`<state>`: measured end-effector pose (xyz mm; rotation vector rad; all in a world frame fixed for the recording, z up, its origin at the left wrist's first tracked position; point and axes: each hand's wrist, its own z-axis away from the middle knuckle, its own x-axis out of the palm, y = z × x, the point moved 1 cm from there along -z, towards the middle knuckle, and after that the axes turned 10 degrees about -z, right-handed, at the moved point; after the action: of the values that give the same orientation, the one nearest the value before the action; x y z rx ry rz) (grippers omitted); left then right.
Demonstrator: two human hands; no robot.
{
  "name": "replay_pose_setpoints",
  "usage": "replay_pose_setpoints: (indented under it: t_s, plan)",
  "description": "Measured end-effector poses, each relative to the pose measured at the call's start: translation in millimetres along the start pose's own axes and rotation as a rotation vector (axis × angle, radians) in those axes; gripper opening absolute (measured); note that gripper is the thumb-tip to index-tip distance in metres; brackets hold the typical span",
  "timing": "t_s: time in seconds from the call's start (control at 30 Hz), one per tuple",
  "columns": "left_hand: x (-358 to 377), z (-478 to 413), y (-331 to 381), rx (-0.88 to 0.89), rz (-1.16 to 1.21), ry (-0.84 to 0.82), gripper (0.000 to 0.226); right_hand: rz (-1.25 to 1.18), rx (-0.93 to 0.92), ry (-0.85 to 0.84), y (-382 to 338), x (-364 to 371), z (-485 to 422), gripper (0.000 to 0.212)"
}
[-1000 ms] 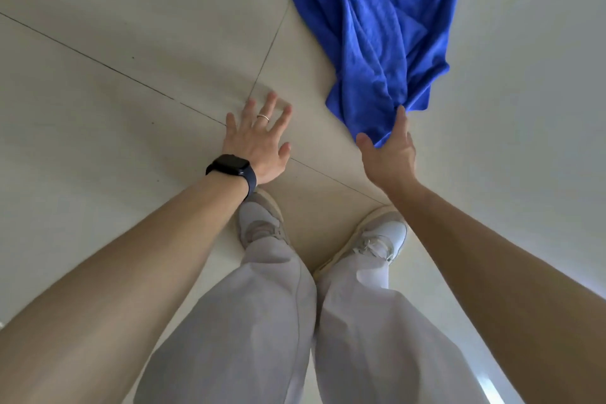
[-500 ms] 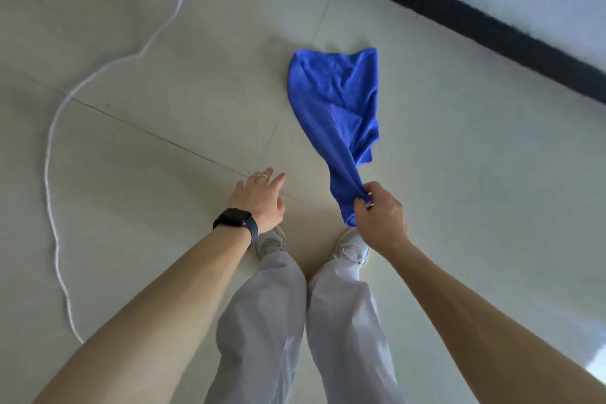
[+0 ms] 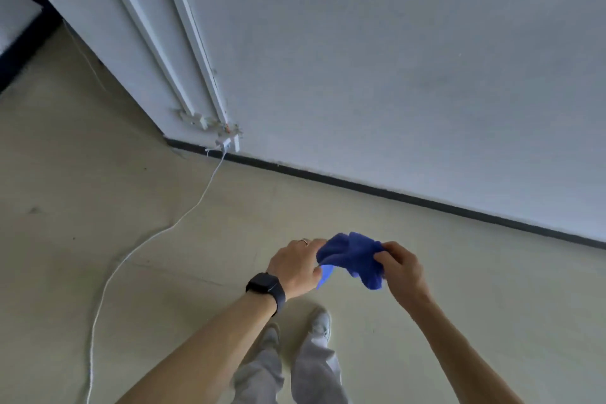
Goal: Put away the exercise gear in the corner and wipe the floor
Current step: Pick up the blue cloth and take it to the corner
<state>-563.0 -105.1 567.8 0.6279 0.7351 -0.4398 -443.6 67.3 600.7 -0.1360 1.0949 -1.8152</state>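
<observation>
Two hands now share the cloth (image 3: 355,257), which a second ago lay spread on the floor with only the right hand pinching its near corner. It is off the tiles entirely, bunched into a blue wad at waist height above the shoes (image 3: 319,321). The left hand (image 3: 296,267), which was pressed flat on the floor, has come up and its grip closes on the wad's left end; the right hand (image 3: 401,270) has its grip clenched on the other end, a fold hanging between them. The person has also straightened up, so the floor (image 3: 459,272) sits much farther below.

Gathering the cloth like this suggests the wiping here is finished, or that it is being refolded for another pass; which one cannot be told. Farther out, a white cord (image 3: 137,249) trails across the floor to the wall (image 3: 393,75). No exercise gear shows in view.
</observation>
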Motion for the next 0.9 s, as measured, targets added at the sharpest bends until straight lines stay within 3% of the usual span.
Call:
replay_pose_setpoints:
  t_s: [0.13,0.3,0.37,0.5,0.6,0.7,0.77,0.83,0.9]
  plan:
    - [-50.0,33.3,54.2,0.177,-0.011,0.064,0.071,-0.242,-0.054,0.126,-53.9,-63.4,80.0,0.021]
    - [-79.3,58.2,112.1,0.329,-0.095,0.098,0.078,-0.619,-0.15,0.164,-85.2,-123.1,163.1,0.025]
    - [-76.5,62.8,133.7,0.38,-0.106,0.068,0.067,-0.763,-0.191,0.195,-88.2,-147.6,188.6,0.023]
    - [-82.0,71.9,190.4,0.502,-0.037,0.139,0.02,-0.967,-0.252,0.335,-75.2,-202.9,233.3,0.018]
    - [-92.5,82.7,246.6,0.574,0.036,0.214,0.012,-1.108,-0.263,0.494,-40.3,-254.6,266.4,0.019]
    - [-77.8,101.8,315.0,0.734,-0.028,0.08,0.054,-1.222,-0.258,0.509,-4.4,-294.2,292.7,0.026]
    - [-49.7,115.6,360.1,0.834,-0.098,-0.023,0.063,-1.255,-0.266,0.505,11.5,-314.3,307.9,0.028]
    - [-16.4,130.6,408.6,0.913,-0.107,-0.028,0.038,-1.258,-0.304,0.489,33.6,-342.6,327.8,0.042]
    - [9.0,147.1,456.9,0.939,-0.081,-0.025,0.01,-1.295,-0.352,0.516,63.8,-378.0,353.9,0.041]
